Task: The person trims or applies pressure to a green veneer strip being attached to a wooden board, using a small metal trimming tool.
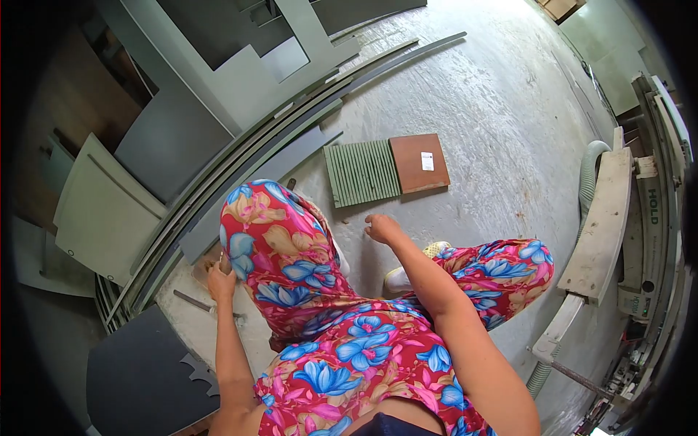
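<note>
My right hand (383, 229) hangs over the floor between my knees, fingers curled, with nothing visible in them. Just beyond it lies a row of thin boards with green edges (362, 173), packed side by side. A reddish-brown board (420, 161) with a white label adjoins the row's right end. Down at my left, beside my knee, my left hand (221, 282) is closed around a small dark object that is mostly hidden by the fingers and trouser leg. Close to that hand, a dark narrow bar (192, 300) rests on the floor.
Long strips (291, 120) lie along the floor at my left, beside large grey panels (240, 87) and a pale panel (102, 211). A dark panel (145, 374) is at lower left. At right stands a machine (647, 218) with a beam (600, 225) and a ribbed hose (590, 178).
</note>
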The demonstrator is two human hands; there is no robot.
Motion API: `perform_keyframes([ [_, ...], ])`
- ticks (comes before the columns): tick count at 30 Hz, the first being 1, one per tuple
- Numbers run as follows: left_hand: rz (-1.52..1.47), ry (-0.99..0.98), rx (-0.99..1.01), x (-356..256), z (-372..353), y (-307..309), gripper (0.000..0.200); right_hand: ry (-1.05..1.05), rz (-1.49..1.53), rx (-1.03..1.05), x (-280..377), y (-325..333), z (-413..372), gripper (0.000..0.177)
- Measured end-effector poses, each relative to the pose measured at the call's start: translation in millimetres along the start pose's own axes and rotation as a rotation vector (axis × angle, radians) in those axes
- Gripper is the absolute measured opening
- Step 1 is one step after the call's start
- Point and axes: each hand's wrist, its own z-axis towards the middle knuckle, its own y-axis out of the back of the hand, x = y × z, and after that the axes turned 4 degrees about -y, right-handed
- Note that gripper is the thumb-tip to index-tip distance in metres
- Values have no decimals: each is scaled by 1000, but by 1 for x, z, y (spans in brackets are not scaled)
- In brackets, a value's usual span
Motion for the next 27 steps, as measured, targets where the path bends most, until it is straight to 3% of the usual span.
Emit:
perform_keyframes([
  [11,6,1,240,-14,-37,68,59,75,0,-47,-3,-6,6,35],
  [14,-181,-118,219,11,-39,63,60,96,-25,-62,-6,-10,10,35],
  [18,-213,-148,122,-10,-44,64,58,112,-36,-20,-10,-14,13,35],
  [22,-275,-247,83,-16,-33,19,62,154,1,7,-9,-14,19,34],
  [25,-285,-266,177,-46,-30,-7,63,344,194,44,-29,-29,44,32],
  [27,-313,-292,225,-74,-28,-20,60,290,224,29,-13,-22,37,33],
])
